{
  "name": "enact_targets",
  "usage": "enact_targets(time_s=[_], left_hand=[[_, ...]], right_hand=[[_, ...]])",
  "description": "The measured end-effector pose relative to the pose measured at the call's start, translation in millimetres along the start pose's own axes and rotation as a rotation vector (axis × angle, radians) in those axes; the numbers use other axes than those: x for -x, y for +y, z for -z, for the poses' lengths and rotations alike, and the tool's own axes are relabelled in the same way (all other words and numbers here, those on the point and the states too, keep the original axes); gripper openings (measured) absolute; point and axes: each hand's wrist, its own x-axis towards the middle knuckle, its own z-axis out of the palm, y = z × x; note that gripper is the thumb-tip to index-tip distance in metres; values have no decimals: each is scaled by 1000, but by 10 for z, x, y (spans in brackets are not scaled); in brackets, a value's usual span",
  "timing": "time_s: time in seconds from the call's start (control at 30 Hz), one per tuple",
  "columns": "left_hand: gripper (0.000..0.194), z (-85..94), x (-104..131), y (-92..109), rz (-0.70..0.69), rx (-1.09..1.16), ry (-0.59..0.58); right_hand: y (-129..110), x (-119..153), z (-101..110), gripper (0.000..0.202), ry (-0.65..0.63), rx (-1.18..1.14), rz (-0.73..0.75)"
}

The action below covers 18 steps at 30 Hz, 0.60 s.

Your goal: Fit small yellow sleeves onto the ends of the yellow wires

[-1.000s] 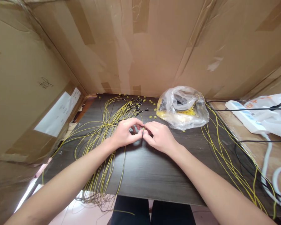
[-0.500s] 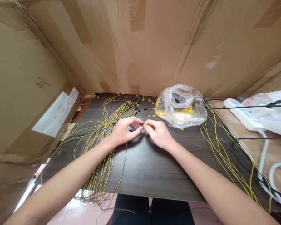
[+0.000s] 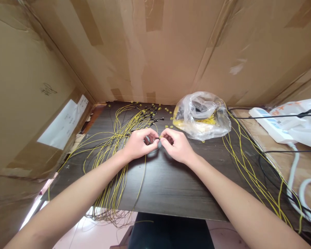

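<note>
My left hand [image 3: 142, 144] is closed over the dark table, thumb and forefinger pinching the end of a thin wire. That wire's tail [image 3: 142, 183] drops behind the hand toward the front edge. Almost touching it, my right hand [image 3: 176, 144] pinches a small yellow plastic piece [image 3: 160, 137] at the wire's end. Whether the wire runs into this piece is too small to tell. Beside and under my left forearm spreads a bundle of yellow wires [image 3: 123, 133] with black ends [image 3: 155, 119]. Several similar loose yellow pieces [image 3: 166, 127] lie just beyond my fingers.
An open clear plastic bag [image 3: 189, 129] with yellow pieces inside stands behind my right hand. More yellow wires [image 3: 242, 164] cross the table's right side. A white power strip [image 3: 272, 126] with a thick cable lies farther right. Cardboard walls [image 3: 176, 52] enclose the back and left.
My fingertips stay together at the wire end, with the right forefinger slightly more arched. The wire's tail below my left hand has swung a little to the right. The view has shifted slightly.
</note>
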Motion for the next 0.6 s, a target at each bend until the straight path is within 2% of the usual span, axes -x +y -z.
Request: enact_targets(time_s=[0.2,0.47,0.6], left_hand=[[7,-8,4,3,46,82,-72],[12,11,12,-2,111,135,-48],[12,22,16,-12,143,171,-60]], right_hand=[[-7,-15,35,13,-67,-40,39],[-32,-43,65,25,-153,-189,-144],[-31,-35,42,27,-154,-144,-124]])
